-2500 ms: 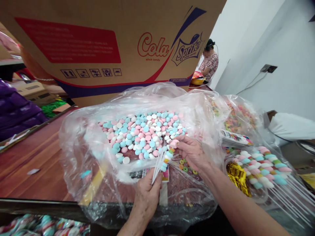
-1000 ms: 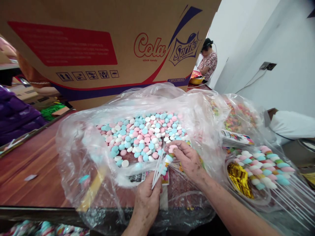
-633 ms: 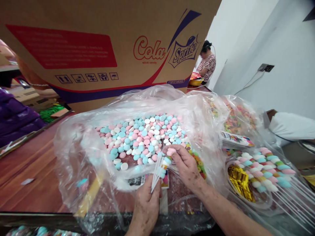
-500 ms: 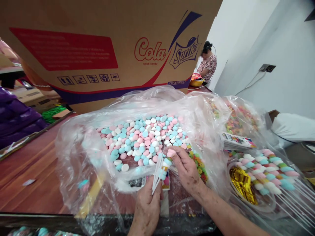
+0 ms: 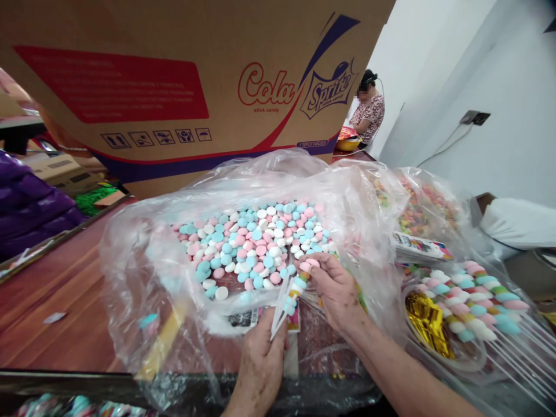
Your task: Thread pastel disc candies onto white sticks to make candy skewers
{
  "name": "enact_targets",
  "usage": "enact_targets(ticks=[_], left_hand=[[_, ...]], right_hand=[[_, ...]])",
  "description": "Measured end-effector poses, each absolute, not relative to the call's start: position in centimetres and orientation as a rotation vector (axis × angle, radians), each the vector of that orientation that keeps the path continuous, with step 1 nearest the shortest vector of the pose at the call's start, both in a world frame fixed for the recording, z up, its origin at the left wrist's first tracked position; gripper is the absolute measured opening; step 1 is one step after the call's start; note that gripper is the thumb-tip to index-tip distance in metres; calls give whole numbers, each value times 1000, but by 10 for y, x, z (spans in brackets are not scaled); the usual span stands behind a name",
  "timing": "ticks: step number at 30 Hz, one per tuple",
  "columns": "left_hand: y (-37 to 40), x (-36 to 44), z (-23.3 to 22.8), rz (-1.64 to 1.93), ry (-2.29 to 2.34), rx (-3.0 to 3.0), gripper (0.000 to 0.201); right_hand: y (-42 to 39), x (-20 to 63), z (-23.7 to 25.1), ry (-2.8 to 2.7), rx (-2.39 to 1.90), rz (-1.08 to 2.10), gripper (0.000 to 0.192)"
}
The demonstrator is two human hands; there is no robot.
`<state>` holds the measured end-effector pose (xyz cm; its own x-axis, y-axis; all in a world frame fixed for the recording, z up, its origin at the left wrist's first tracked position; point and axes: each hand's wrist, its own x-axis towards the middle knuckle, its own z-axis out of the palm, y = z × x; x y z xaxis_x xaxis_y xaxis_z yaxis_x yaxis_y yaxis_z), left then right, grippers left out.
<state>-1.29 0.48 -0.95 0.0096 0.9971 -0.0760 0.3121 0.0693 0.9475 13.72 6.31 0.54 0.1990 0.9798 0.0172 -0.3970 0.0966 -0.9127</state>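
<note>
My left hand (image 5: 263,356) is closed around several white sticks (image 5: 280,310), which point up and away from me. Blue, orange and green candies (image 5: 294,294) are threaded on one of them. At its upper end, my right hand (image 5: 336,289) pinches a pink candy (image 5: 310,264) between thumb and fingers. Behind both hands, loose pink, blue and white candies (image 5: 247,246) lie in an opened clear plastic bag (image 5: 147,231). Green and orange ring candies are mostly hidden behind my right hand.
Finished-looking candy sticks (image 5: 473,301) lie on the right beside gold twist ties (image 5: 428,330) and a stack of printed cards (image 5: 421,248). A large cardboard box (image 5: 174,87) stands behind the bag. A co-worker (image 5: 369,110) sits farther back.
My right hand has moved slightly up and right with the pink candy at the stick's top. The candy stick leans more to the right. My left hand stays about where it was.
</note>
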Motion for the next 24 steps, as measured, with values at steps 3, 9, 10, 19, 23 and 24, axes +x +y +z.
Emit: enact_targets(ticks=[3,9,10,19,23,24], left_hand=[[4,-12,-9,973,1443,1374,31],[5,-11,-8,982,1439,1384,30],[5,-12,-8,976,1442,1394,31],[5,-11,-6,975,1449,1388,31],[5,-11,-9,978,1462,1389,31],[5,-11,-10,979,1471,1387,32]], right_hand=[[64,134,14,-665,-911,1279,18],[66,133,19,-573,-912,1288,22],[66,134,18,-585,-919,1276,22],[63,147,0,-978,-1068,1133,21],[56,150,-2,-1236,-1228,897,29],[54,150,-2,-1310,-1241,822,30]])
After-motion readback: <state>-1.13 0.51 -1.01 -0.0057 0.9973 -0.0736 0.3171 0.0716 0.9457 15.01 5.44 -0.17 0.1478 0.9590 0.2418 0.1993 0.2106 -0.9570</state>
